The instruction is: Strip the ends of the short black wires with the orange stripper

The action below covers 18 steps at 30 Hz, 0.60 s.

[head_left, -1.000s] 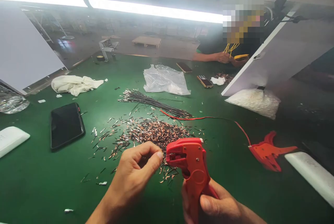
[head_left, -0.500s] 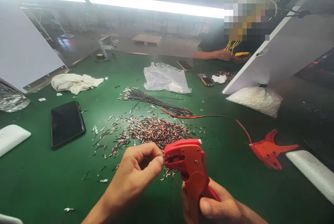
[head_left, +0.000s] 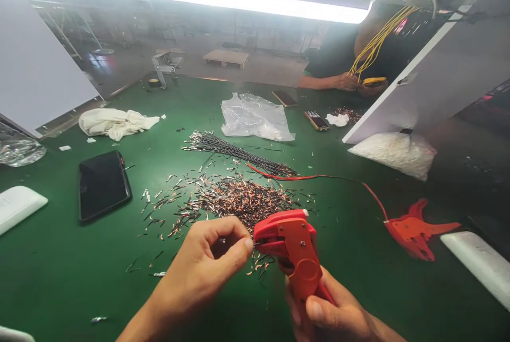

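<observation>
Wrapped round the handle of a red wire stripper (head_left: 299, 254), my right hand (head_left: 338, 307) keeps it upright with its jaws pointing left. My left hand (head_left: 211, 262) pinches thumb and forefinger together right at those jaws. A tiny dark wire end (head_left: 255, 245) shows between the fingertips and the jaws; the rest of it is hidden by the fingers. Behind both hands spreads a pile of short black-and-copper wire bits (head_left: 243, 201). Beyond the pile lies a bundle of long black wires (head_left: 239, 153) with silvery ends on the left.
A second red wire stripper (head_left: 418, 228) lies at right, joined to a red cord (head_left: 295, 176). A phone (head_left: 103, 185) and white cloth (head_left: 115, 123) are left; a clear plastic bag (head_left: 255, 119) lies behind the bundle. Across the table, a co-worker's hands (head_left: 354, 83) hold yellow wires.
The stripper has tilted slightly and its jaws look closer together. My left hand has stayed at the jaws with its pinch kept. The whole view has shifted a little.
</observation>
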Each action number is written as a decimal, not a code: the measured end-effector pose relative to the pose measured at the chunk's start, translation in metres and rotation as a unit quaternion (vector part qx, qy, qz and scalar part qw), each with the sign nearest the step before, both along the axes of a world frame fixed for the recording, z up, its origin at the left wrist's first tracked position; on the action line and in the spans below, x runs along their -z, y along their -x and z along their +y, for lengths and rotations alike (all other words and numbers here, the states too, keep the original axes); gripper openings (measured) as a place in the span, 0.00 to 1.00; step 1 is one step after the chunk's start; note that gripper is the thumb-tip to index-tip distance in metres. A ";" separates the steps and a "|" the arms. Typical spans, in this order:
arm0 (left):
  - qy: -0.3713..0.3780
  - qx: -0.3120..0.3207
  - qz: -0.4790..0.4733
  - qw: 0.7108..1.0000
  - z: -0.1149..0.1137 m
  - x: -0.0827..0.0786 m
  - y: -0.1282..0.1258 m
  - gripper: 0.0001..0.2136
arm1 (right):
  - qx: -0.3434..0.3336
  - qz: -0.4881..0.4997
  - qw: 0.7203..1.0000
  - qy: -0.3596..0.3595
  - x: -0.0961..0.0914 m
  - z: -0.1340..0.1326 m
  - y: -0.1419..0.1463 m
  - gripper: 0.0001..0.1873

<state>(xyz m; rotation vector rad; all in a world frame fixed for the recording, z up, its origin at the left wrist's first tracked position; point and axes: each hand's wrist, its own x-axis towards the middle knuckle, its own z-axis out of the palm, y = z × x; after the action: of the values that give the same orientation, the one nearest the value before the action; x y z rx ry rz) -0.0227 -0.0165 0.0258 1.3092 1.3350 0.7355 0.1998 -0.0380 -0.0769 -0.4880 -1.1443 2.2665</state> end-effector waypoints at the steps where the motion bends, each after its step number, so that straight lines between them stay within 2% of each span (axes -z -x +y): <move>1: 0.000 -0.001 -0.002 1.000 0.000 0.000 0.001 0.14 | 0.004 -0.005 1.000 0.001 -0.002 0.000 0.001 0.25; 4: -0.004 -0.009 -0.008 1.000 0.001 0.000 0.003 0.14 | 0.016 -0.035 0.999 -0.003 -0.004 0.000 0.002 0.25; 11: -0.020 -0.015 0.004 1.000 0.001 0.006 0.006 0.12 | 0.068 -0.099 0.993 0.019 0.006 -0.009 -0.005 0.29; 15: -0.025 -0.019 0.004 0.999 0.000 0.004 0.007 0.11 | 0.026 -0.079 0.996 -0.012 -0.005 -0.003 -0.007 0.27; 18: -0.030 -0.033 0.000 0.999 0.000 0.004 0.009 0.11 | 0.021 -0.050 0.998 -0.018 -0.012 0.000 -0.004 0.25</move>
<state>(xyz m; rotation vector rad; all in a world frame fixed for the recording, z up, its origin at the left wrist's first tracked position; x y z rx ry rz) -0.0313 -0.0169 0.0220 1.3176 1.3714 0.8270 0.2042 -0.0383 -0.0651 -0.6124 -1.2101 2.2032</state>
